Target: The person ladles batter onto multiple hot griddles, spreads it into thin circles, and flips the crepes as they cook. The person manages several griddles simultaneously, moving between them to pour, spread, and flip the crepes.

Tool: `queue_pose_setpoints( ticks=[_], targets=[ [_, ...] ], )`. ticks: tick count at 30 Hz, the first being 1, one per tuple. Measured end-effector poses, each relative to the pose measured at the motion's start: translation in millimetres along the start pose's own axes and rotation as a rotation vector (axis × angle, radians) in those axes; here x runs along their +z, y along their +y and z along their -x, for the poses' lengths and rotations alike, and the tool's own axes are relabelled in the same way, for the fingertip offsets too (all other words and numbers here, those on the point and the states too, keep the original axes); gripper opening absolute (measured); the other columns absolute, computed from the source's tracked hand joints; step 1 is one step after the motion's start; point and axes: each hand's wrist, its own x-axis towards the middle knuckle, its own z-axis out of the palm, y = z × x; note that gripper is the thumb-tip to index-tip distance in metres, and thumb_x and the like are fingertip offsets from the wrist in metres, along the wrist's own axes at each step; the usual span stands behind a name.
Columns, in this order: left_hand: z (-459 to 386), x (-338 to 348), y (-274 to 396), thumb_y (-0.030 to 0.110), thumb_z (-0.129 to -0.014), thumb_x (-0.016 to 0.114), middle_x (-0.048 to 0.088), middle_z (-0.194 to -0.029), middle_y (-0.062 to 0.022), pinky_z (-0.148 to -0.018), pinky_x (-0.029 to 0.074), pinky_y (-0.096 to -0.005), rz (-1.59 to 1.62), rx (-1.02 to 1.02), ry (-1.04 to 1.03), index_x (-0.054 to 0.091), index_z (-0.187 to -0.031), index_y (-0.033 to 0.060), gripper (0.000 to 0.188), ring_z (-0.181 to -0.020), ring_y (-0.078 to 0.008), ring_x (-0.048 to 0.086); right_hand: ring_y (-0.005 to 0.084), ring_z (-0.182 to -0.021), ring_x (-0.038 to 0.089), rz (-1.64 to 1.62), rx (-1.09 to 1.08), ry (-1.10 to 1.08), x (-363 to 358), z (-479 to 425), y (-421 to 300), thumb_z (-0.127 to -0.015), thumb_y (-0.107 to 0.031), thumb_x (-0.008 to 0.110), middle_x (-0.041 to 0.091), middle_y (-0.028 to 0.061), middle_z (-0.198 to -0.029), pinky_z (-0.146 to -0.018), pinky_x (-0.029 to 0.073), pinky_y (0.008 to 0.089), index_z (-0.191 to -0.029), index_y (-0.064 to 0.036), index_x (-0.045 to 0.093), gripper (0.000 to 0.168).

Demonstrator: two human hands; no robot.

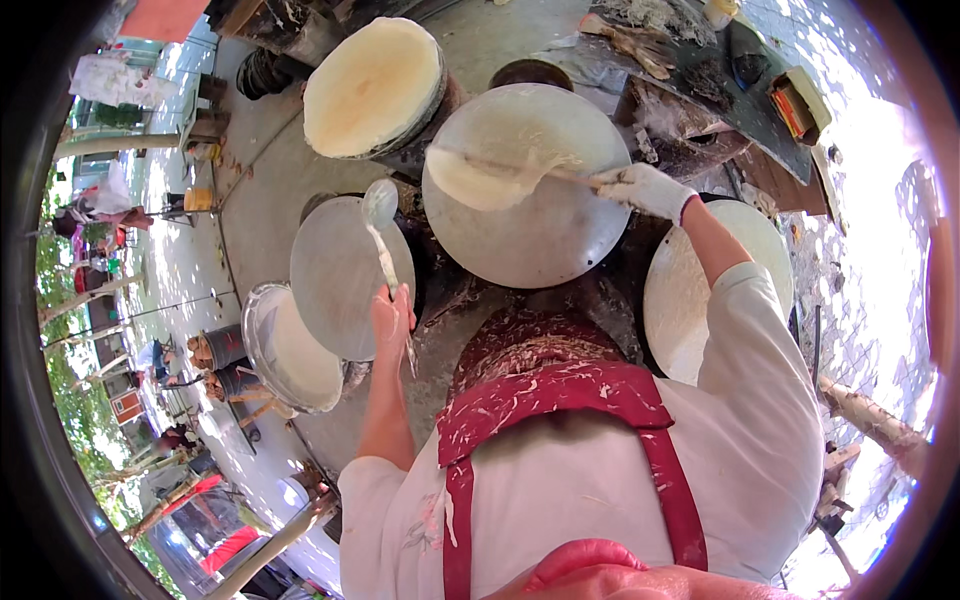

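Note:
My left hand [392,316] is bare and closed around the handle of a metal ladle [380,204] smeared with batter. The ladle's bowl is raised above the edge of the left round griddle [330,274]. In a white glove, my right hand [643,192] grips a thin wooden spreader [570,176] that reaches across the middle griddle [525,247]. Pale batter [480,184] lies on the upper left of that griddle, along and below the spreader. A metal basin [300,356] of batter stands beside the left griddle.
A round stack of thin flatbreads [371,86] stands beyond the left griddle. Partly behind my right arm is another round griddle [675,300]. A dark board [772,112] at upper right carries a soiled work glove [637,49] and an open carton [802,105]. Firewood buckets [225,349] stand at left.

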Motion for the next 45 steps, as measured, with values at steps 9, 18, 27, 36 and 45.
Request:
queue_pose_setpoints(
  ticks=[9, 18, 27, 36, 45],
  targets=[
    [-69, 21, -1, 0.022, -0.097, 0.059, 0.064, -0.088, -0.033, -0.072, 0.047, -0.0575, -0.63, 0.41, 0.063, 0.056, -0.099, -0.0021, 0.025, -0.087, -0.0536, 0.06, 0.0028, -0.074, 0.053, 0.027, -0.192, 0.205, -14, 7, 41, -0.092, -0.026, 0.072, 0.067, -0.0003, -0.088, -0.068, 0.045, 0.0219, -0.135, -0.011, 0.066, 0.045],
    [2, -13, -22, 0.016, -0.095, 0.059, 0.061, -0.079, -0.0295, -0.066, 0.047, -0.0557, -0.876, 0.476, -0.125, 0.052, -0.095, 0.0001, 0.018, -0.078, -0.0508, 0.061, 0.003, -0.048, 0.038, -0.023, 0.191, -0.171, 28, 44, 14, -0.094, -0.029, 0.071, 0.047, -0.0089, -0.063, -0.043, 0.028, 0.0217, -0.131, -0.012, 0.068, 0.041],
    [40, -21, -53, 0.018, -0.097, 0.062, 0.059, -0.069, -0.0188, -0.056, 0.046, -0.0431, -0.535, 0.569, -0.48, 0.052, -0.099, 0.0007, 0.02, -0.061, -0.0307, 0.062, 0.0059, -0.072, 0.062, -0.875, 0.181, 0.105, 184, 139, 72, -0.093, -0.03, 0.073, 0.07, 0.0034, -0.099, -0.055, 0.048, 0.0194, -0.115, -0.002, 0.065, 0.036],
    [11, -106, -25, 0.015, -0.107, 0.047, 0.041, -0.06, 0.005, -0.04, 0.028, -0.0204, 0.357, 0.445, -0.368, 0.051, -0.106, 0.0043, 0.012, -0.044, -0.0025, 0.035, 0.0096, -0.048, 0.05, -0.685, 0.18, 0.468, 384, -31, -50, -0.1, -0.041, 0.057, 0.055, -0.0025, -0.065, -0.045, 0.042, 0.0288, -0.099, -0.011, 0.064, 0.031],
    [22, -157, -100, 0.019, -0.106, 0.052, 0.042, -0.065, 0.0059, -0.041, 0.033, -0.0212, 0.301, 0.236, -0.39, 0.051, -0.098, 0.0065, 0.015, -0.049, -0.0029, 0.039, 0.0424, -0.106, 0.066, -0.2, 0.456, 0.94, 390, -4, 9, -0.101, -0.049, 0.048, 0.07, 0.0243, -0.106, -0.088, 0.05, 0.0493, -0.116, -0.005, 0.065, 0.049]
  ],
)
